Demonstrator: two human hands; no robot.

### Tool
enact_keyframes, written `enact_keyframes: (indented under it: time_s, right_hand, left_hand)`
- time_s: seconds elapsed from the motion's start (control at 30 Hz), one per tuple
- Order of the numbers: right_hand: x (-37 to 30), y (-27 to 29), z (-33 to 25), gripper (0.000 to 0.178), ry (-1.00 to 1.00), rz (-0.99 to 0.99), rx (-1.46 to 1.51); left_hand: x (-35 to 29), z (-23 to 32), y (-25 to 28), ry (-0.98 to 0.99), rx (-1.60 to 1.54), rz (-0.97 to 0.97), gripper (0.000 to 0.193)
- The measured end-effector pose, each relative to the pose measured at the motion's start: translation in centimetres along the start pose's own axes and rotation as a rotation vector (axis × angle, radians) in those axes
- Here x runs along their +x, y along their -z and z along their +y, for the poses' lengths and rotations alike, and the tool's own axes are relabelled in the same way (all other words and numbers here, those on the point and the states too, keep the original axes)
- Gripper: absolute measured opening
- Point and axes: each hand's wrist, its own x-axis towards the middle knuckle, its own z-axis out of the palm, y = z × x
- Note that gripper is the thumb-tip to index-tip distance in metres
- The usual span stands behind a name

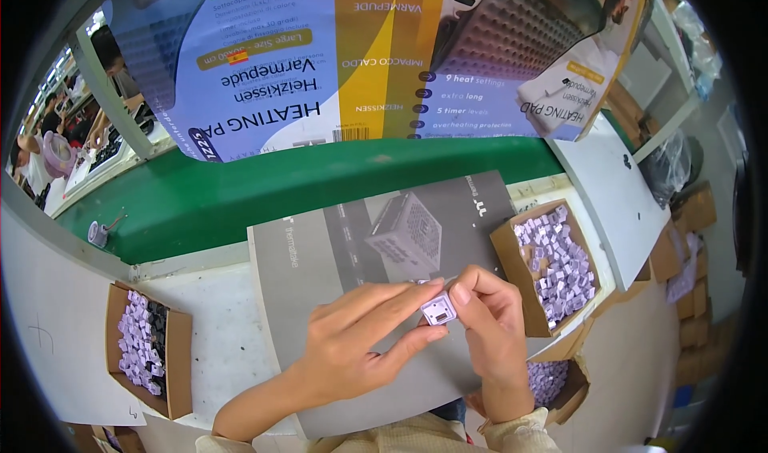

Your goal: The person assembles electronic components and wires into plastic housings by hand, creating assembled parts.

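Both the left hand (346, 351) and right hand (490, 329) pinch one lilac block (438, 311) over the grey sheet (278, 293), its detailed face turned up, probably for viewing, while a left box (179, 365) and right box (507, 259) of small pieces flank it, seemingly for easy reach.

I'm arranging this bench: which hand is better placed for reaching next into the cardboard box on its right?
Likely the right hand: it appears closer to that cardboard box. The left hand lies farther off, with the right hand between. Both, though, are busy at the small pale purple piece.
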Motion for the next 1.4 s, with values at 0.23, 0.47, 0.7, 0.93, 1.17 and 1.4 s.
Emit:
enact_keyframes:
  time_s: [0.23,0.47,0.7,0.93,1.17,1.4]
  right_hand:
    - [0.1,0.2,1.0,0.024,-0.122,-0.049,0.100]
    - [0.2,0.1,1.5,0.025,-0.181,-0.080,0.096]
    - [0.3,0.1,1.9,0.026,-0.234,-0.105,0.141]
    - [0.6,3.1,1.8,0.012,-0.085,-0.082,-0.175]
    - [1.8,13.4,-2.8,0.016,0.142,0.400,-1.493]
    - [2.6,18.1,0.5,0.041,0.100,0.092,-1.614]
  left_hand:
    - [0.1,0.1,0.6,-0.033,0.076,-0.017,0.038]
    - [0.0,0.3,0.4,-0.057,0.136,0.019,0.041]
    - [-0.2,0.7,0.6,-0.071,0.237,0.008,0.040]
    - [0.6,0.1,0.7,-0.035,0.351,-0.085,0.030]
    - [-1.0,-8.1,-0.6,0.306,0.301,-0.294,0.022]
    - [-2.1,-9.9,-1.7,0.409,0.082,-0.389,0.021]
